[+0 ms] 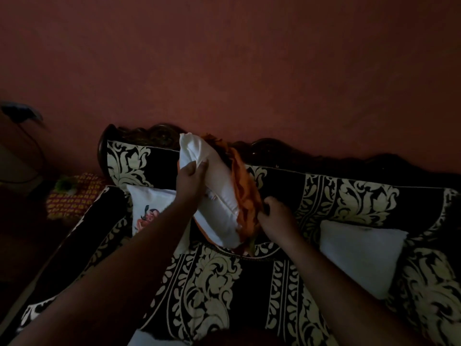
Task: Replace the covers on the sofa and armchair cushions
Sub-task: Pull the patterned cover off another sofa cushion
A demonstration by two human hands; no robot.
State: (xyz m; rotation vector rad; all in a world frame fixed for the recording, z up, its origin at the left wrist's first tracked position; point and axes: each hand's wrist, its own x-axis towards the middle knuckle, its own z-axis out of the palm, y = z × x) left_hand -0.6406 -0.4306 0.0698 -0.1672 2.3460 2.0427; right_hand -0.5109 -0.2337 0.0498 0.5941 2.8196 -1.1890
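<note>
While gripping: left hand [190, 179] fingers around white cushion [219, 196], right hand [273, 216] pinching orange cover [245, 193].

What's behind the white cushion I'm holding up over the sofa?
Bunched orange cover lies behind the white cushion, gripped by the right hand. Beyond is the sofa backrest; the cover's far side is hidden.
</note>
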